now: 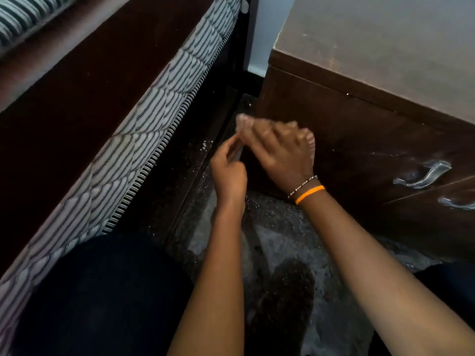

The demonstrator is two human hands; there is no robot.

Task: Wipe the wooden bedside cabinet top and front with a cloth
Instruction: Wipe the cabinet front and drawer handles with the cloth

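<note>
2 hands: right hand [279,147] bunched around a pale cloth [243,122], left hand [228,170] pinching its trailing edge, likely regathering it. Location: beside the cabinet [334,119] front's left corner, above floor. Handles [424,174] dusty; front apparently unwiped.

Mattress [144,119] left, cabinet [359,129] right, both hands [259,155] between them.

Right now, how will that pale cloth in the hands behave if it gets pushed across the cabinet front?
The cloth looks bunched and blurred in the right hand, so probably soft and floppy. It seems light, since the left hand only pinches near it. On the dusty cabinet front it may crumple rather than slide flat.
</note>
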